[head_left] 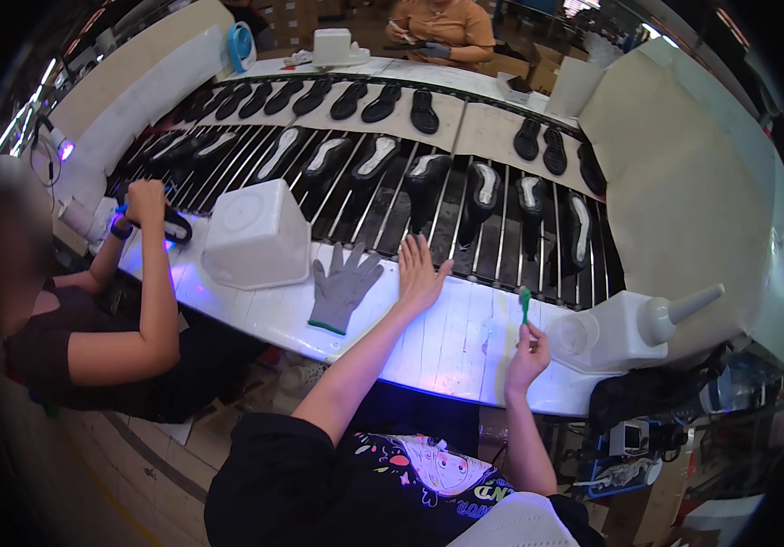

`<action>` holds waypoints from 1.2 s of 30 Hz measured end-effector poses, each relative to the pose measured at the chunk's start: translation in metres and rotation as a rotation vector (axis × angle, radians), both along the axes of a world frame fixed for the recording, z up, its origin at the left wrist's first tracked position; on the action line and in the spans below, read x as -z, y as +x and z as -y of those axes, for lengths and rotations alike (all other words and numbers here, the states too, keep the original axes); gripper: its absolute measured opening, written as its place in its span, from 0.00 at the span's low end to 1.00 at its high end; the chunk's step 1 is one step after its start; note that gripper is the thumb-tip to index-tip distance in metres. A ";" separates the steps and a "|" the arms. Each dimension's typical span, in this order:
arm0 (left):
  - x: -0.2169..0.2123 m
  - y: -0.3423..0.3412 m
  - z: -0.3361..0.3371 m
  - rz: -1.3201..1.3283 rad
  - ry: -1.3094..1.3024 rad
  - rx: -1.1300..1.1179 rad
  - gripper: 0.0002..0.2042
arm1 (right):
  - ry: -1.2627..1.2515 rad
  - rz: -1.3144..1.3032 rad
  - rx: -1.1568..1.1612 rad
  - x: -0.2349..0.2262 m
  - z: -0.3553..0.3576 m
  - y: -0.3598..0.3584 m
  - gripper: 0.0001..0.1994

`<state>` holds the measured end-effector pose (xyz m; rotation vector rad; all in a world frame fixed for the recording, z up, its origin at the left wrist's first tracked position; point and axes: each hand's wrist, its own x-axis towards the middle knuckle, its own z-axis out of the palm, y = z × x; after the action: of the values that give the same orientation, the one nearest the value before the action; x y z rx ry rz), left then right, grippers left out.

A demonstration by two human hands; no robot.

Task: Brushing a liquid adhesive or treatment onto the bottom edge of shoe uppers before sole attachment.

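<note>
My left hand rests with fingers spread at the table's far edge, beside the roller conveyor, and holds nothing. In my right hand, a small green brush that looks like a toothbrush is pinched upright, its head pointing away from me. A grey glove with a green cuff lies flat to the left of my left hand. Just beyond my fingers, a black shoe upper sits on the rollers with its whitish bottom up. More of these, such as the shoe upper, lie along the conveyor.
Black soles line the beige strip behind the rollers. A white box-shaped container stands left; a white bottle with a long spout lies right. A co-worker at left handles a dark shoe; another person is across the conveyor.
</note>
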<state>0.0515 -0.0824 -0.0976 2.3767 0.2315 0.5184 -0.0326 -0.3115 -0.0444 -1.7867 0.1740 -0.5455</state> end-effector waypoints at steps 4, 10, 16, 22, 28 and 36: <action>-0.017 0.011 0.026 -0.274 0.278 -0.118 0.44 | -0.030 0.051 -0.192 -0.020 0.009 0.050 0.08; -0.026 0.013 0.026 -0.241 0.413 -0.091 0.43 | -0.282 -0.065 -0.466 -0.072 -0.014 0.142 0.15; -0.024 0.027 0.013 -0.233 0.429 0.025 0.43 | -0.437 -0.250 -0.482 -0.074 -0.032 0.219 0.16; -0.014 0.032 0.013 -0.222 0.282 -0.066 0.42 | -0.597 -0.289 -0.386 -0.049 -0.067 0.256 0.31; -0.014 0.030 0.017 -0.250 0.268 -0.060 0.40 | -0.647 -0.400 -0.184 -0.025 -0.114 0.271 0.41; -0.019 0.033 0.014 -0.285 0.249 -0.063 0.40 | -0.578 -0.490 -0.131 -0.023 -0.128 0.271 0.32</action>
<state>0.0847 -0.0967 -0.0786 2.6918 0.3899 0.2452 0.2380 -0.1837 -0.0215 -2.4586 0.2502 -0.0447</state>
